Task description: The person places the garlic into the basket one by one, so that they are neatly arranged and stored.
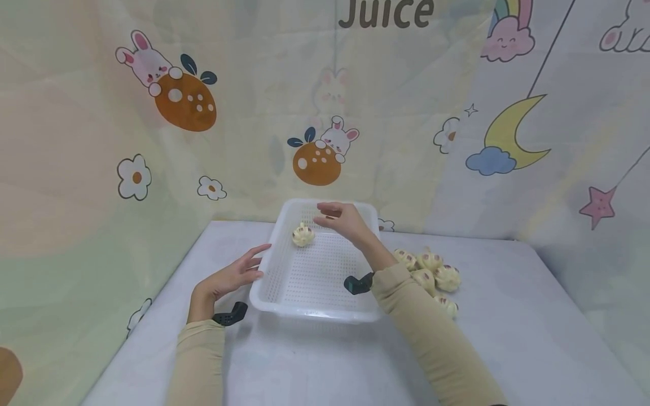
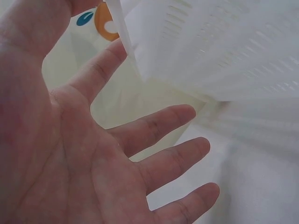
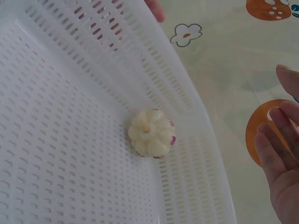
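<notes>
A white perforated basket (image 1: 315, 311) stands on the table, with one pale garlic bulb (image 1: 303, 235) near its left side; the right wrist view shows the bulb (image 3: 151, 133) lying in a corner. At the basket's left rim is my left hand (image 1: 231, 277), its fingers spread. In the left wrist view the index finger of this hand (image 2: 93, 140) touches the rim, and the other fingers stand apart from the basket. Over the far right part of the basket hovers my right hand (image 1: 345, 221), fingers loosely extended, holding nothing; its fingers (image 3: 271, 151) also show in the right wrist view.
Several garlic bulbs (image 1: 448, 278) lie in a pile on the white table (image 1: 508, 316), right of the basket and partly behind my right forearm. A patterned cloth (image 1: 244, 113) hangs behind the table. A dark wrist mount (image 1: 358, 284) sticks out from my right wrist over the basket.
</notes>
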`<state>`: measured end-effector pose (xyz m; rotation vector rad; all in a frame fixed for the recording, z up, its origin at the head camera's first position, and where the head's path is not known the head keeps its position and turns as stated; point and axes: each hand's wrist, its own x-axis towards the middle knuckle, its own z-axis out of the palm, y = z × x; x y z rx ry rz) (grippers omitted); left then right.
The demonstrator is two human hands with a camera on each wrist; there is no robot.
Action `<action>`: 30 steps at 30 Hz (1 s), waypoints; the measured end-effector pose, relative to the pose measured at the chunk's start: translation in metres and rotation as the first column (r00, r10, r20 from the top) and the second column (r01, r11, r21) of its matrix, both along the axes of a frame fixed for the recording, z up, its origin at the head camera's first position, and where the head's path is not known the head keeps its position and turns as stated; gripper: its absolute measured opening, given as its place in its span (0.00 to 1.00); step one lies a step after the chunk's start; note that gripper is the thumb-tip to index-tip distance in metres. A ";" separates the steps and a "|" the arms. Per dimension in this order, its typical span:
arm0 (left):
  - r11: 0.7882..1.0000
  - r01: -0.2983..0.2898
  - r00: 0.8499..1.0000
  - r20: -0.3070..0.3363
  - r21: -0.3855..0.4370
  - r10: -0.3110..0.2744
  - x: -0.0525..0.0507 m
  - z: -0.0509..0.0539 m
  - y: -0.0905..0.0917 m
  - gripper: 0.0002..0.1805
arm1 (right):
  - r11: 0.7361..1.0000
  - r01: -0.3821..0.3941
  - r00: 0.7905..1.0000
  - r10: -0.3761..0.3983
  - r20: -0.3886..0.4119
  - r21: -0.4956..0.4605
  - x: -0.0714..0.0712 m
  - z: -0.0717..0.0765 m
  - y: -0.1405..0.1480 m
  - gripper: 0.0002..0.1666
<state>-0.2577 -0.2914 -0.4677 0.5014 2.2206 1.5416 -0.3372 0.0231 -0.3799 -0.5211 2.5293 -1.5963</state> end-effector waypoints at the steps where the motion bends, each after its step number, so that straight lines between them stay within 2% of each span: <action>1: 1.000 0.003 1.000 -0.003 0.000 -0.003 0.000 0.000 0.000 0.37 | 1.000 -0.002 1.000 0.002 0.000 0.001 0.001 0.000 0.001 0.32; 12: 1.000 -0.008 1.000 0.014 -0.009 0.008 -0.003 -0.002 0.001 0.37 | 1.000 -0.003 1.000 0.003 0.005 -0.022 0.006 -0.001 0.018 0.32; 24: 1.000 0.000 1.000 0.014 -0.002 0.000 -0.003 -0.004 -0.001 0.37 | 0.994 -0.034 0.999 0.034 0.000 -0.107 0.013 -0.006 0.045 0.32; 30: 1.000 0.005 1.000 0.018 0.007 -0.005 -0.003 -0.004 -0.002 0.38 | 0.996 -0.014 1.000 0.015 0.009 -0.084 0.017 -0.004 0.060 0.34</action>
